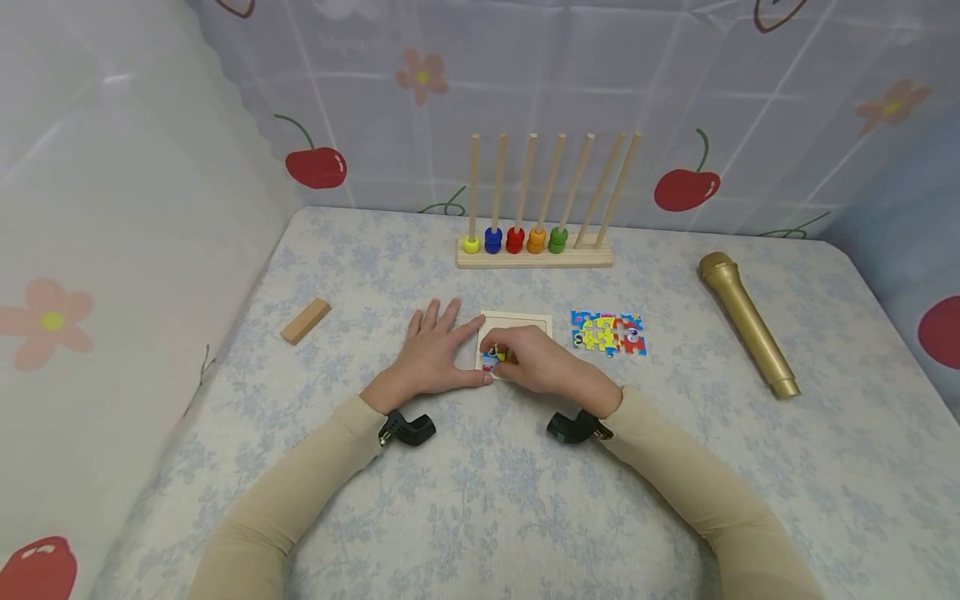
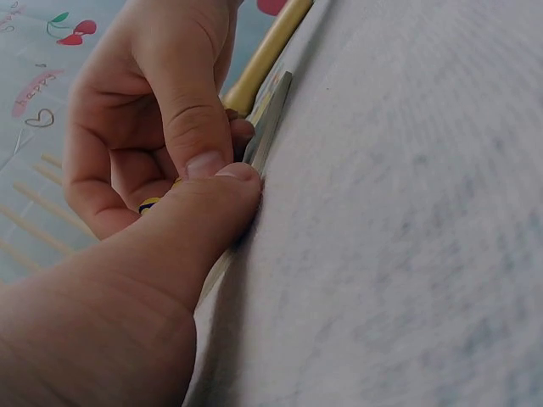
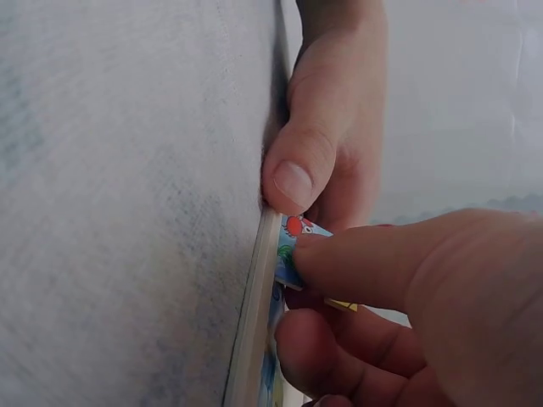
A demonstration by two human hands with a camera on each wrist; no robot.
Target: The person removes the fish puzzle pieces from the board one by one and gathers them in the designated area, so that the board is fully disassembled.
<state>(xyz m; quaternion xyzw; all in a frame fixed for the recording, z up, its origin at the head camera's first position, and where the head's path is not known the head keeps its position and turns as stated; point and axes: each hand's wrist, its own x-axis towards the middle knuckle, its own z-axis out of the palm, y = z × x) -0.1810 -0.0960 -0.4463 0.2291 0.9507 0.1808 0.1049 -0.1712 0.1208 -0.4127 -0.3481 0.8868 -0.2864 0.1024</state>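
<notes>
A small square wooden puzzle tray (image 1: 525, 317) lies on the table between the hands. My left hand (image 1: 433, 357) rests flat with fingers spread at its left side, the index fingertip and thumb touching the frame. My right hand (image 1: 536, 360) is over the tray, thumb and fingers pinching a jigsaw piece (image 3: 285, 270) at the lower left corner. That piece is blue with a red crab, tilted against the frame. Some yellow shows beyond the fingers in the right wrist view. Much of the tray's inside is hidden by the right hand.
Right of the tray lies a joined group of jigsaw pieces (image 1: 607, 332), blue, yellow and red. Behind stands a wooden peg rack (image 1: 536, 260) with coloured beads. A gold microphone (image 1: 750, 325) lies at the right, a wooden block (image 1: 306, 321) at the left.
</notes>
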